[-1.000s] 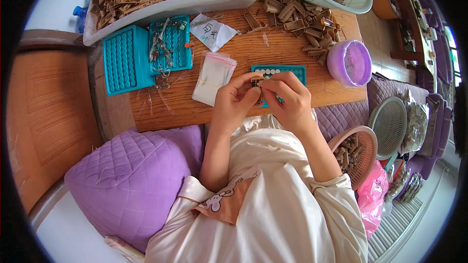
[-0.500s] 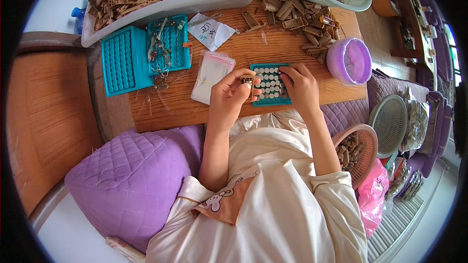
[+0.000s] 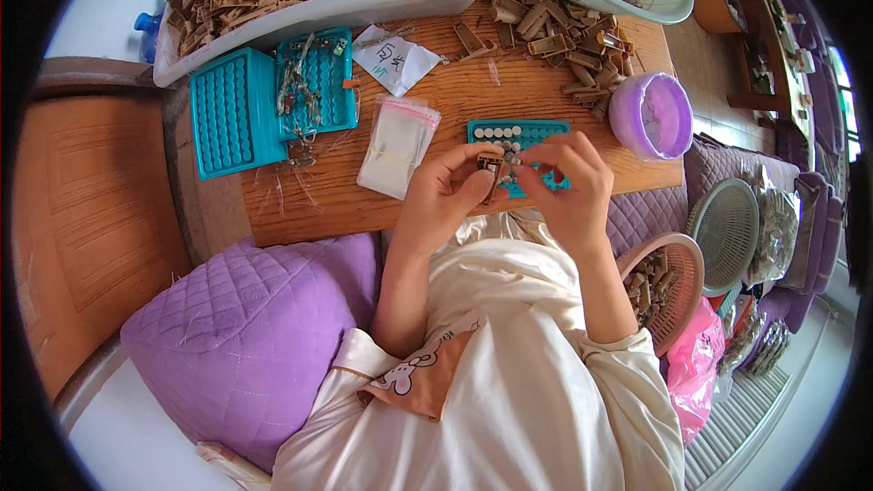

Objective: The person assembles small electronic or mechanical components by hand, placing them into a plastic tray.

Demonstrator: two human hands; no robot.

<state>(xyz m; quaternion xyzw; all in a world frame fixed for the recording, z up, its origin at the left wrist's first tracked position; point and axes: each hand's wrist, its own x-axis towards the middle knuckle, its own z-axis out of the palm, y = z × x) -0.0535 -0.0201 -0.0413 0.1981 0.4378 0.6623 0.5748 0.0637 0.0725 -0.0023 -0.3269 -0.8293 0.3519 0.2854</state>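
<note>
A wide wooden table (image 3: 455, 86) with streaky grain carries the work. A smooth, shiny cream shirt (image 3: 536, 355) bears an orange-brown patch with a cartoon and dark lettering. A white plastic tub (image 3: 409, 2), heaped with brown pieces, covers the table's far left edge. Two teal plastic trays with rows of round sockets stand at the left edge: a deep one (image 3: 232, 114) and, overlapping its side, a shallower one (image 3: 341, 91) strewn with tangled metallic bits. A glossy purple bowl (image 3: 629, 118) sits at the right edge, beside a loose pile of brown trough-shaped pieces (image 3: 555, 27). Near the front edge lies a third teal tray (image 3: 536, 132), with small white round discs (image 3: 496, 133) in its far left corner. Grained wood shows between this tray and a stack of clear plastic bags (image 3: 391, 159). Behind the bags, a white paper slip (image 3: 396, 62) carries handwritten strokes.

The left hand (image 3: 446, 191) grips a small brown rectangular casing (image 3: 489, 184) over the tray's left side. The right hand (image 3: 577, 182) has its fingertips narrowed just beside it; whether they pinch anything cannot be told.
</note>
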